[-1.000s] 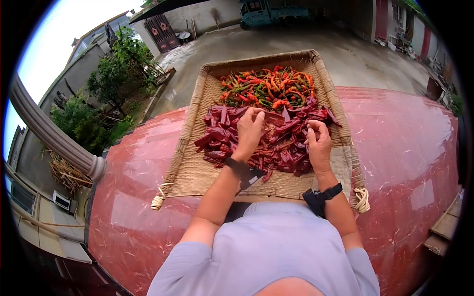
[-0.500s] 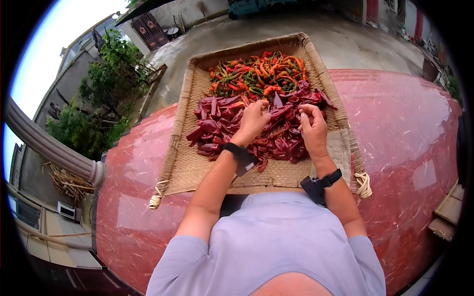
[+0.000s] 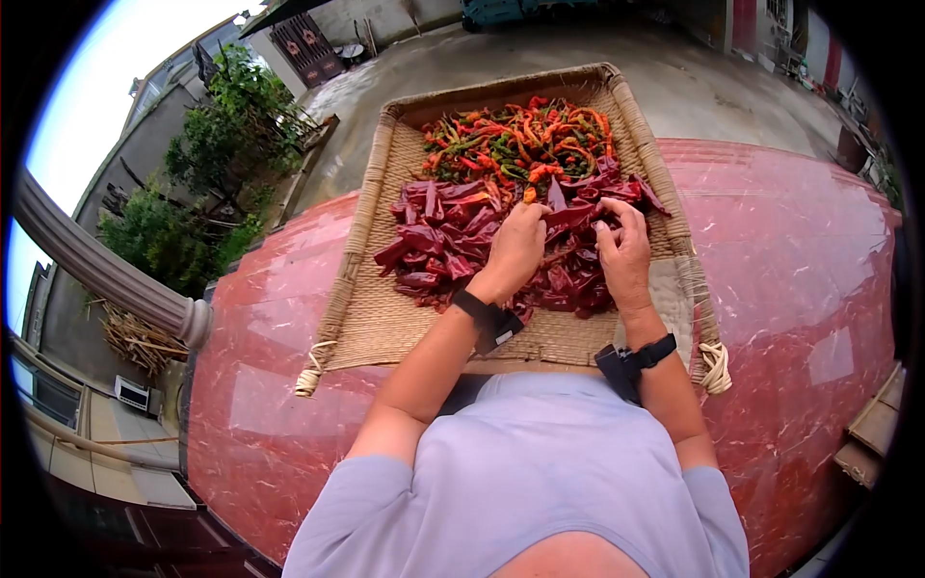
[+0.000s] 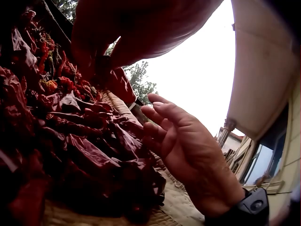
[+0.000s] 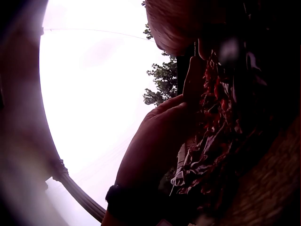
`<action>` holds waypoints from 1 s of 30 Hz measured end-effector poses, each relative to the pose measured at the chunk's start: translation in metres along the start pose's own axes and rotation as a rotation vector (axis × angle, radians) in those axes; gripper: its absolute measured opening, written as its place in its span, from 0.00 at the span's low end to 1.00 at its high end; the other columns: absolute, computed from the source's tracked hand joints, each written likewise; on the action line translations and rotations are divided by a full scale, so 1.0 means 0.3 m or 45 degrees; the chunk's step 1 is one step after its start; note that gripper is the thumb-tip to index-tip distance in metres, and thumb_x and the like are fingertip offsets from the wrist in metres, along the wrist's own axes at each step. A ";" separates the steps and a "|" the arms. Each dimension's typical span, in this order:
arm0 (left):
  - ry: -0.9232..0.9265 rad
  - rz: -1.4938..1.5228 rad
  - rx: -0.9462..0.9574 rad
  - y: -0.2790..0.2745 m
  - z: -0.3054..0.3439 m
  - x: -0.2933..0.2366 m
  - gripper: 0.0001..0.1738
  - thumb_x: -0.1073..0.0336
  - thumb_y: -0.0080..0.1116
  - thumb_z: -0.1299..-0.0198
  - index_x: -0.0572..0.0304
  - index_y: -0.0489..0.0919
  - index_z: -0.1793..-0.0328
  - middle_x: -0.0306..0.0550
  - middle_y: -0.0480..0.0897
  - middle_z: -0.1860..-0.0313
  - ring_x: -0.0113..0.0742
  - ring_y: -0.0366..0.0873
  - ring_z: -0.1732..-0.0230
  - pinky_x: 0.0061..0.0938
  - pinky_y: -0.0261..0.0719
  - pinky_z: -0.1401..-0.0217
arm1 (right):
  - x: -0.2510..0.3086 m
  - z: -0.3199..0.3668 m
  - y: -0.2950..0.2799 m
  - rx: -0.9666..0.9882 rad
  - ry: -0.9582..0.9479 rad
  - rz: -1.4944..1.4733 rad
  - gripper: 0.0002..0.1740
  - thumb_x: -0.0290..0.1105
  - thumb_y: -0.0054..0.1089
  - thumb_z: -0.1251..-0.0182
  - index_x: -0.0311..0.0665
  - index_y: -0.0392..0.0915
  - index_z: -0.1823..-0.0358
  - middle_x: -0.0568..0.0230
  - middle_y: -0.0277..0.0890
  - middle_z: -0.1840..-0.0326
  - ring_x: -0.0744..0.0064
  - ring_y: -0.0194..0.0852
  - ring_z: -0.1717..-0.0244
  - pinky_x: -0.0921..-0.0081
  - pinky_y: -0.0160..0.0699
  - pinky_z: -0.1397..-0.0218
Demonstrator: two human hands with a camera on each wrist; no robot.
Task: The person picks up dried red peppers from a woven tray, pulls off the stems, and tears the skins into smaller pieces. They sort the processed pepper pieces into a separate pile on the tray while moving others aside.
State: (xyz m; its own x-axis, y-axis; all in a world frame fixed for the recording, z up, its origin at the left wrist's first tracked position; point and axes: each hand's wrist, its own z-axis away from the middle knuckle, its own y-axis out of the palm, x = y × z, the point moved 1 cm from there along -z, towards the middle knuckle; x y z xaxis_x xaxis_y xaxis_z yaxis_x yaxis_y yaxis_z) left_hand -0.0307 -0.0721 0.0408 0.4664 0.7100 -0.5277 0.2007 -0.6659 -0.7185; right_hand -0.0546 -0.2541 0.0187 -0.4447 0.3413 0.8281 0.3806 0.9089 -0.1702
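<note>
At the fingertips of your left hand (image 3: 517, 252), you pinch 1 dark red pepper (image 4: 123, 85); beside it your right hand (image 3: 626, 258) curves loosely, holding nothing. Beyond lie the orange-green peppers (image 3: 540, 135): a slack pinch could drop yours there.

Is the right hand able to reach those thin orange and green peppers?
Probably yes: the right hand looks empty, and only wrinkled dark red peppers lie between it and the thin peppers.

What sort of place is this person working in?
Probably the courtyard of a home: the head view shows an open paved yard, a dark gate and leafy bushes.
</note>
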 end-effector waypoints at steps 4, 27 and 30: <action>-0.519 0.865 0.332 -0.057 0.032 -0.050 0.15 0.68 0.50 0.26 0.67 0.76 0.38 0.40 0.80 0.57 0.25 0.77 0.58 0.23 0.78 0.54 | 0.026 0.001 -0.003 0.186 0.182 -0.175 0.15 0.26 0.55 0.26 0.40 0.76 0.41 0.65 0.79 0.60 0.80 0.76 0.66 0.77 0.79 0.61; -0.793 0.974 -0.860 -0.283 0.006 0.258 0.20 0.71 0.56 0.31 0.66 0.72 0.34 0.44 0.78 0.50 0.27 0.80 0.59 0.21 0.81 0.61 | -0.015 0.006 0.011 0.128 0.233 -0.342 0.10 0.24 0.54 0.27 0.36 0.78 0.48 0.69 0.79 0.60 0.81 0.75 0.68 0.80 0.77 0.64; -0.620 0.622 -0.615 -0.237 -0.013 0.228 0.24 0.70 0.57 0.33 0.64 0.72 0.31 0.49 0.78 0.42 0.33 0.78 0.48 0.27 0.79 0.51 | -0.036 0.006 0.017 0.121 0.136 -0.270 0.11 0.25 0.52 0.25 0.35 0.77 0.45 0.69 0.77 0.57 0.85 0.71 0.72 0.84 0.75 0.67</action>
State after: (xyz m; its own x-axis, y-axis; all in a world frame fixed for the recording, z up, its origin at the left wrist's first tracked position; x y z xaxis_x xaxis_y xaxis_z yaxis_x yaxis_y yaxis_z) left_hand -0.0097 0.0230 0.0575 0.1953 0.2620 -0.9451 0.4712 -0.8702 -0.1439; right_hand -0.0493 -0.2528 0.0081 -0.4163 0.1183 0.9015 0.2078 0.9776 -0.0324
